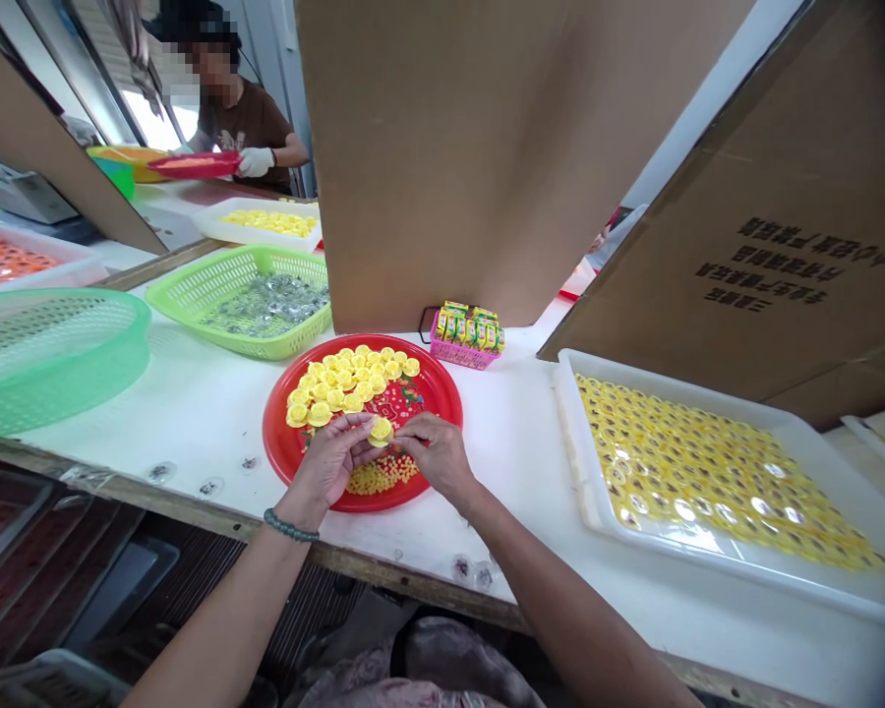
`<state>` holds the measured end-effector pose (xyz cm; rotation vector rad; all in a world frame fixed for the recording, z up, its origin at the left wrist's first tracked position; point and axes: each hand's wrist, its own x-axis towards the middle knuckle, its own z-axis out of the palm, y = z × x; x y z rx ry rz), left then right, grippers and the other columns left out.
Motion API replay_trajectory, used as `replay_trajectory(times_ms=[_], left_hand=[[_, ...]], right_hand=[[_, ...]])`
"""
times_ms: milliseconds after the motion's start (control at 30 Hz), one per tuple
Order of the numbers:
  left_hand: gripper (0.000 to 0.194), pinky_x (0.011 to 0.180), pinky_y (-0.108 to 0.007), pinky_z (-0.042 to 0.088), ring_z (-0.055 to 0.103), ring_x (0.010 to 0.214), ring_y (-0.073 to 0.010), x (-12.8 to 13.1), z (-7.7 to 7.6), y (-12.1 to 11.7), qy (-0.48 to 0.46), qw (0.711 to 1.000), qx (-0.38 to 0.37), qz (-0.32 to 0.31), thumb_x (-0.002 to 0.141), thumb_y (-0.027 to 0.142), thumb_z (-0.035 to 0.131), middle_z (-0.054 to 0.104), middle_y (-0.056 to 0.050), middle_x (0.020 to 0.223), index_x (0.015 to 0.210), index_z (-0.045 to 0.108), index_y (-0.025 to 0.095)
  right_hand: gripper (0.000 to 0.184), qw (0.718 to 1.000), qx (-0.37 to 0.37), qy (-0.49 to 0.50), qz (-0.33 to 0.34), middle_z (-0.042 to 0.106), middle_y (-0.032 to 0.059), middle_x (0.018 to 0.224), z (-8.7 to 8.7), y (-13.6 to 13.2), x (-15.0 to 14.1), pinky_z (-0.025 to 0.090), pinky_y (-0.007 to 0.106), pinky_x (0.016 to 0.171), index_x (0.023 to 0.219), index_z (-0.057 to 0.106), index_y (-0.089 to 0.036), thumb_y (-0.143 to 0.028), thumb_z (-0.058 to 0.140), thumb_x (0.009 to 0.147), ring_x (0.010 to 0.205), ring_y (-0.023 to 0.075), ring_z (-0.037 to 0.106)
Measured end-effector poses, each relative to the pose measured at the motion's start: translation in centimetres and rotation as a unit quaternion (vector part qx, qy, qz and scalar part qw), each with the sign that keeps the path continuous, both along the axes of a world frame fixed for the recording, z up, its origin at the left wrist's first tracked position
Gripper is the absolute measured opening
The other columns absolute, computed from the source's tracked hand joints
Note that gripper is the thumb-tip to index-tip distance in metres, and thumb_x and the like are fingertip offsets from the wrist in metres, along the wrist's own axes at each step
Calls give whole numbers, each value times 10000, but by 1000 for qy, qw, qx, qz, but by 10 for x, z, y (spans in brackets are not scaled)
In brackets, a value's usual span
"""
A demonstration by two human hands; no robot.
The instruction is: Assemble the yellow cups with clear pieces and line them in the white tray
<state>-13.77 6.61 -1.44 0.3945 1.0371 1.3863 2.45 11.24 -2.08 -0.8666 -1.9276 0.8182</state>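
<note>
My left hand [337,457] grips a small yellow hat-shaped plastic piece [381,431] between thumb and fingers, over a round red tray [448,393]. Close against its right side, my right hand [437,450] is closed in a pinch; whatever lies between those fingertips is too small to make out. Many similar yellow pieces [343,379] cover the far left part of the tray. Beneath my hands, a heap of tiny yellow bits [382,476] lies at the tray's near side.
Behind the tray, a pink basket [463,356] holds small yellow-green boxes. Left stand a lime basket [251,344] of clear pieces and a green basket [59,393]. A white tray [571,433] of yellow discs sits right. Cardboard panels [487,147] rise behind; a gloved co-worker [255,123] works beyond.
</note>
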Motion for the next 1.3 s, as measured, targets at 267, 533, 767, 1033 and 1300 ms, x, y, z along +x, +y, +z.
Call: replay_trajectory(times_ms=[267,533,767,1033,1300], left_hand=[[406,697,-272,562,666,744,-152,14,2,-8,80,996,17,-30,591,283,803,699,-29,862,941,642,154],[423,679,-281,530,637,688,-147,29,2,-8,156,987,21,-20,524,321,823,673,-18,758,858,647,130],[433,621,-228,478,594,631,-107,27,-1,-5,162,986,31,24,513,341,818,655,8,734,840,610,148],[413,605,-245,486,594,602,-124,37,1,-4,145,989,16,33,511,343,796,623,22,660,802,576,150],[340,595,-254,519,594,557,-114,28,-1,-4,145,989,-6,29,578,298,767,619,36,649,834,584,170]], right_hand=[[180,980,132,-141,50,628,65,941,12,-10,15,483,267,776,973,653,-184,-157,500,883,864,152,587],[101,976,76,-185,88,593,10,791,14,-7,22,428,207,652,798,592,-165,-69,563,811,718,116,553],[116,986,91,-140,24,614,44,908,1,-11,23,453,242,702,952,608,-180,-170,572,842,799,141,573],[140,966,159,-203,29,605,47,855,3,-16,21,447,227,685,911,616,-177,-155,479,896,780,134,571],[160,975,142,-172,14,609,62,929,8,-15,24,475,269,749,1007,604,-187,-162,534,866,868,163,571]])
